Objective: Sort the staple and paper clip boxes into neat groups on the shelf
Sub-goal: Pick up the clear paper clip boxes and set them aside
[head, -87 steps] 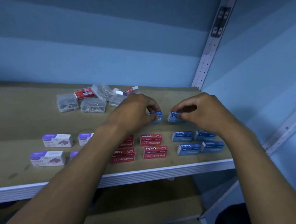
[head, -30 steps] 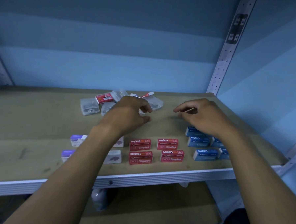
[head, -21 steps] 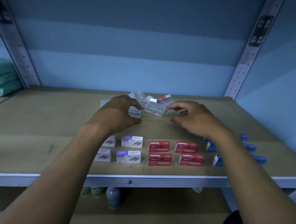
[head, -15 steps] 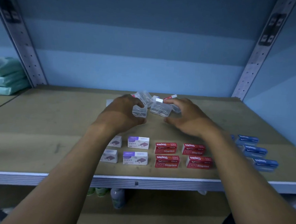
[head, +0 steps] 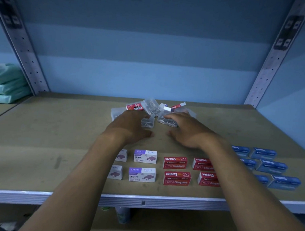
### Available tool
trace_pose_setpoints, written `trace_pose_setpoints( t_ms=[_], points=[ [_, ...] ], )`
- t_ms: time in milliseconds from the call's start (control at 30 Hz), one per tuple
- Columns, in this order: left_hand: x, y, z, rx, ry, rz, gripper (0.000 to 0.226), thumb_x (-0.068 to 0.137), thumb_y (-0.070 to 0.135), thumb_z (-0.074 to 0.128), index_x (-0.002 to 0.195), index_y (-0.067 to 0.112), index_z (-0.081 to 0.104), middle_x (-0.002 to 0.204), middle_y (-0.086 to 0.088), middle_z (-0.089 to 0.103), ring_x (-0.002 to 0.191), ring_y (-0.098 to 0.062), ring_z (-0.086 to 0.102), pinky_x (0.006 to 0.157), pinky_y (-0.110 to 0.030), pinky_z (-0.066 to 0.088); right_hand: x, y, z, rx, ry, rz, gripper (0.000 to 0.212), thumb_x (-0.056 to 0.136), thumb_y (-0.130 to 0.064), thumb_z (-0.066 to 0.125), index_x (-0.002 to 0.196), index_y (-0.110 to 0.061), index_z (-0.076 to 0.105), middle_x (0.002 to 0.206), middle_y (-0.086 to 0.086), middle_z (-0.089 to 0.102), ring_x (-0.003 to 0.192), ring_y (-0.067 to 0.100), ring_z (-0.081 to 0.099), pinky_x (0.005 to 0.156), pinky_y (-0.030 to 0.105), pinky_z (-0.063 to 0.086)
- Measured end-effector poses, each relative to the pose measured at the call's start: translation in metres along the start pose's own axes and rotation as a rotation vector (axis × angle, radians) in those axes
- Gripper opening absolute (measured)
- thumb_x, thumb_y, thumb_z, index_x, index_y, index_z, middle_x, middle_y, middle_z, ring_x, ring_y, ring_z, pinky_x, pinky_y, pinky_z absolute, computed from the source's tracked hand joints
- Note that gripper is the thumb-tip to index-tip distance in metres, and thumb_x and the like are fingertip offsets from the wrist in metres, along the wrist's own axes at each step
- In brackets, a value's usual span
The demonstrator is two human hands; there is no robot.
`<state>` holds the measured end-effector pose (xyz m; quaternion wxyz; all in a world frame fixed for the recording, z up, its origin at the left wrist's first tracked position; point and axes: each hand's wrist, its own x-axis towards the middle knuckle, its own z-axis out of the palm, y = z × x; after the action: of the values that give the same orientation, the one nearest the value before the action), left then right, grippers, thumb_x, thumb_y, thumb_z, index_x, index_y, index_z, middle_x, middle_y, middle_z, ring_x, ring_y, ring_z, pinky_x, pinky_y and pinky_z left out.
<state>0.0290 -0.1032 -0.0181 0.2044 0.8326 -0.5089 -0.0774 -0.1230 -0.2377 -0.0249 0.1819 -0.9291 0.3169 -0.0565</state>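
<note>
A loose pile lies at the back middle of the shelf (head: 59, 131): clear paper clip boxes (head: 150, 106), a red staple box (head: 134, 106) and a small red-and-white box (head: 178, 105). My left hand (head: 130, 126) has its fingertips against a clear box (head: 147, 123), thumb spread below it. My right hand (head: 188, 130) rests its fingers on another clear box (head: 166, 121), thumb apart. Near the front edge stand neat groups: purple-and-white staple boxes (head: 145, 156), red staple boxes (head: 175, 162) and blue boxes (head: 271, 166). My forearms hide part of each group.
Perforated metal uprights stand at the back left (head: 23, 43) and back right (head: 275, 56). Teal packets (head: 6, 83) are stacked on the neighbouring shelf at the left. Bottles (head: 122, 216) show under the shelf's white front rail (head: 143, 201).
Both hands left the blue boxes and moved left and back to the pile. My view swung left. The hands now sit lower over two clear boxes.
</note>
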Motion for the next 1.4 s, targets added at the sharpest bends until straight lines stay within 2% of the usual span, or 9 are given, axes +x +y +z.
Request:
trace_pose_setpoints(
  t_ms=[200,367,467,567,667,900,1067,1267,1400],
  points=[
    [-0.003,0.005,-0.003,0.039,-0.019,-0.006,0.059,0.081,0.044,0.074,0.136,0.032,0.055,0.145,0.003,0.051,0.130,-0.019,0.049,0.100,-0.029,0.041,-0.003,0.001,-0.003,-0.026,-0.008,0.011,0.055,0.092,-0.024,0.057,0.144,-0.041,0.048,0.158,-0.006,0.032,0.144,0.018,0.035,0.117,0.042,0.033],
    [-0.007,0.004,-0.005,0.058,0.000,0.008,0.052,0.071,0.045,0.081,0.119,0.036,0.062,0.137,0.009,0.054,0.124,-0.014,0.051,0.095,-0.026,0.040,-0.009,0.002,-0.006,0.008,0.036,-0.028,0.040,0.088,-0.023,0.070,0.124,-0.037,0.062,0.143,-0.004,0.041,0.121,0.014,0.047,0.101,0.028,0.041],
    [-0.010,0.003,-0.004,0.037,0.025,0.033,0.046,0.070,0.038,0.084,0.112,0.033,0.065,0.127,0.009,0.057,0.117,-0.013,0.053,0.089,-0.024,0.042,-0.014,0.000,-0.008,0.022,0.063,-0.045,0.026,0.086,-0.026,0.075,0.105,-0.040,0.065,0.133,-0.005,0.044,0.112,0.011,0.047,0.097,0.028,0.043],
    [-0.013,0.004,-0.004,0.034,0.046,0.059,0.041,0.069,0.030,0.086,0.105,0.029,0.067,0.115,0.009,0.058,0.106,-0.010,0.053,0.082,-0.022,0.041,-0.017,-0.002,-0.008,0.019,0.096,-0.058,0.021,0.080,-0.027,0.080,0.089,-0.038,0.066,0.119,-0.007,0.049,0.102,0.008,0.051,0.081,0.019,0.042],
    [-0.012,0.000,-0.003,0.024,0.057,0.067,0.039,0.067,0.028,0.088,0.100,0.032,0.068,0.113,0.008,0.058,0.109,-0.014,0.052,0.086,-0.027,0.046,-0.019,-0.003,-0.009,0.035,0.124,-0.058,0.021,0.076,-0.027,0.085,0.087,-0.035,0.069,0.112,-0.008,0.050,0.099,0.007,0.050,0.068,0.009,0.033],
    [-0.008,-0.010,0.000,-0.054,0.058,0.085,0.038,0.066,0.025,0.088,0.097,0.033,0.066,0.118,0.010,0.064,0.109,-0.011,0.054,0.085,-0.028,0.046,-0.020,0.001,-0.009,0.098,0.130,-0.038,0.027,0.074,-0.032,0.086,0.094,-0.037,0.069,0.114,-0.010,0.058,0.104,0.007,0.057,0.083,0.026,0.048],
    [-0.010,-0.013,-0.005,-0.113,0.035,0.102,0.041,0.065,0.029,0.089,0.100,0.035,0.070,0.116,0.012,0.065,0.105,-0.009,0.059,0.089,-0.032,0.051,-0.020,0.008,-0.009,0.190,0.144,-0.033,0.023,0.074,-0.035,0.080,0.093,-0.039,0.069,0.110,-0.014,0.064,0.102,0.005,0.062,0.086,0.030,0.054],
    [-0.013,-0.017,-0.016,-0.113,-0.041,0.126,0.033,0.071,0.035,0.085,0.103,0.038,0.074,0.109,0.019,0.066,0.090,0.006,0.056,0.068,-0.010,0.039,-0.028,0.015,-0.018,0.340,0.132,-0.020,0.011,0.085,-0.033,0.075,0.095,-0.038,0.075,0.100,-0.018,0.071,0.096,-0.006,0.063,0.082,0.018,0.049],
    [-0.014,-0.021,-0.019,-0.196,-0.068,0.164,0.025,0.080,0.042,0.076,0.105,0.040,0.076,0.107,0.027,0.069,0.089,0.020,0.055,0.072,-0.002,0.038,-0.030,0.018,-0.018,0.385,0.164,-0.008,0.018,0.092,-0.027,0.065,0.095,-0.040,0.077,0.094,-0.019,0.073,0.093,-0.001,0.064,0.077,0.021,0.046]
  ],
)
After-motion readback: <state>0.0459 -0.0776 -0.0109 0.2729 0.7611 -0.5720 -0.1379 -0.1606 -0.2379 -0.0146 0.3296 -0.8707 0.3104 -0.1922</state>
